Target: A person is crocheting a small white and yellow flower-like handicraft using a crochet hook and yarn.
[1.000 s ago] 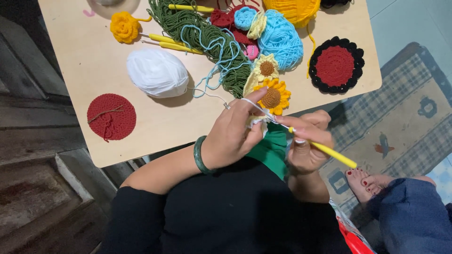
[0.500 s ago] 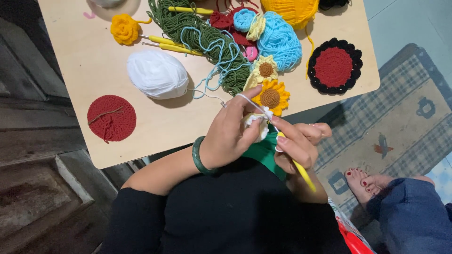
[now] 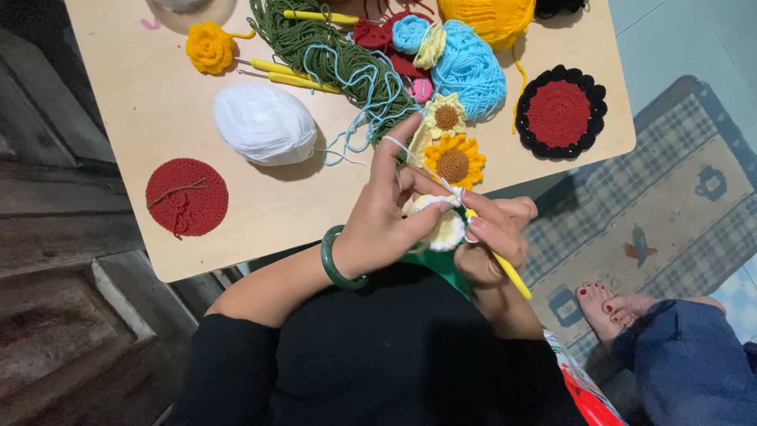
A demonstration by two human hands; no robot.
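Note:
My left hand (image 3: 386, 221) pinches a small cream and white crochet piece (image 3: 445, 229) over my lap, with white yarn (image 3: 410, 154) looped over its raised forefinger. My right hand (image 3: 493, 237) grips a yellow crochet hook (image 3: 509, 272) whose tip is at the piece. A green bangle (image 3: 333, 260) circles my left wrist. The white yarn runs up toward a white yarn ball (image 3: 264, 125) on the wooden table (image 3: 260, 229). Green fabric (image 3: 445, 264) shows beneath my hands.
On the table lie a red crochet disc (image 3: 187, 197), a red and black disc (image 3: 560, 112), two crochet sunflowers (image 3: 453, 162), a yellow rose (image 3: 209, 46), green (image 3: 331, 55), blue (image 3: 469, 69) and yellow yarn (image 3: 489, 17), and spare hooks (image 3: 288, 75). A bare foot (image 3: 623, 308) rests on a checked rug (image 3: 654, 205).
My right hand has swung the hook from pointing out to the right to pointing down, and the cream piece now shows between my fingers.

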